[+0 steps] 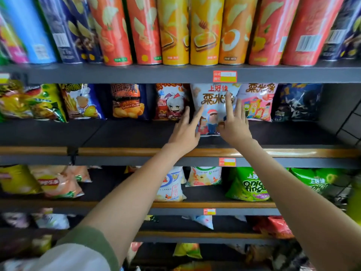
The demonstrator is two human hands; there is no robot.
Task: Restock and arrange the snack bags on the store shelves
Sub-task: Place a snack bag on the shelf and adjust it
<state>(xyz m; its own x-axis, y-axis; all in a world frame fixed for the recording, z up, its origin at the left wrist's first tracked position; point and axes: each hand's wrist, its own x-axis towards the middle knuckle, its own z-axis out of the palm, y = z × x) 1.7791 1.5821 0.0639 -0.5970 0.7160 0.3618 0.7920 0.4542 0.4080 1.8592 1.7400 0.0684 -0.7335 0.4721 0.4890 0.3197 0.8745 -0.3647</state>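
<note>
White snack bag (213, 105) on shelf (117, 133), left hand (185, 133), right hand (235, 128) touching

The white snack bag (214, 106), printed with brown characters and cartoon figures, stands upright and facing forward between the two hands. The left hand (185, 132) touches its left edge with straight fingers, and the right hand (234, 124) lies with straight fingers on its front. A red cartoon-girl bag (172, 102) stands just left of the left hand's fingers. A pink bag (257, 102) stands just right of the right hand.
</note>
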